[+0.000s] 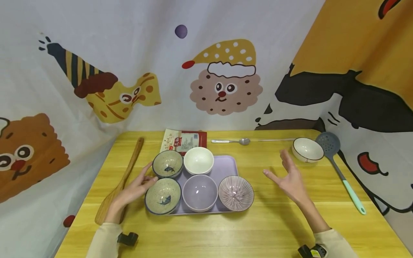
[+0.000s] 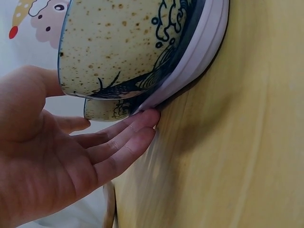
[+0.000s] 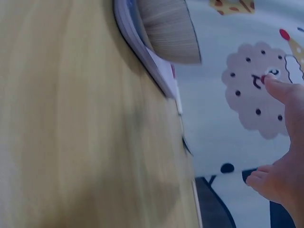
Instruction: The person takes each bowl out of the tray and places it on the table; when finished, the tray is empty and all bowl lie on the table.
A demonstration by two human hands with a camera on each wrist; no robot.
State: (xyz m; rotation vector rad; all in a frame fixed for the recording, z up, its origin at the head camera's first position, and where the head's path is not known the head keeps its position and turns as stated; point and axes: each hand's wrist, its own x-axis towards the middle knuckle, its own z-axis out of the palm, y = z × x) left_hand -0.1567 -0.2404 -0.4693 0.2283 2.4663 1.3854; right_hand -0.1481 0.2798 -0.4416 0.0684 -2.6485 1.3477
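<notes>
Left hand (image 1: 137, 187) had fingers extended, tips apparently touching the edge of the lilac tray (image 1: 226, 164); nothing clamped. Right hand (image 1: 292, 181) was spread, holding nothing, well apart from it. Tray sat mid-table beneath five bowls (image 1: 200, 193); judged that level, even support from both ends suited it. Wooden spatula (image 1: 129, 165) lay close left, packet (image 1: 171, 138) just behind, white bowl (image 1: 307, 149) beyond right hand.

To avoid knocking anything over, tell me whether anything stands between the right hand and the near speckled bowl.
Two bowls do: the striped bowl, at the tray's near right corner, then the plain purple bowl, beside the near speckled bowl. The right hand is apart from all three.
</notes>
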